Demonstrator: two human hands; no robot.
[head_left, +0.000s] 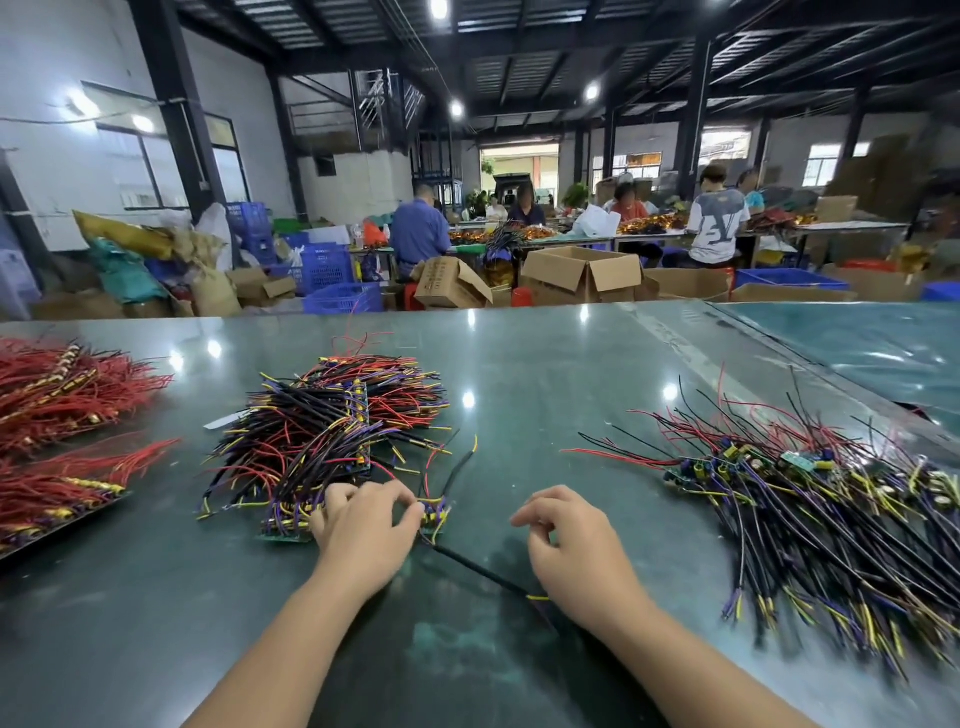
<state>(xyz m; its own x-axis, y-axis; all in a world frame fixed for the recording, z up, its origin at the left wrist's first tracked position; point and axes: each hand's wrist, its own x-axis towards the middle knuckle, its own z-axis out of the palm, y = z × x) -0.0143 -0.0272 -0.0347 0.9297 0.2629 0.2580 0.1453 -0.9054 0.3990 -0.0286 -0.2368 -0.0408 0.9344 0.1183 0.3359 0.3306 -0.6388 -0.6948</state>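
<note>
The left hand (363, 525) lies near the front edge of the table (519, 358), a little left of the middle. Its fingers are curled, and the fingertips (415, 512) pinch the small board (435, 515), a little green circuit piece with purple and yellow wires. This small board lies on the table between the two hands, touching the left one. From it a black cable (478, 569) runs toward the front edge and passes under the right hand (576, 545); its yellow end shows just beside that wrist.

The right hand is near the small board but apart from it. Its fingers hang loosely bent and it has nothing in it. I cannot tell if it touches the cable below.

The heel of the left hand rests on the near end of the middle pile (322, 431), a stack of boards with many black, red and yellow wires. A looser right pile (810, 499) of the same kind of pieces spreads toward the right edge. At the left edge lie bundles of red wires (57, 395).
</note>
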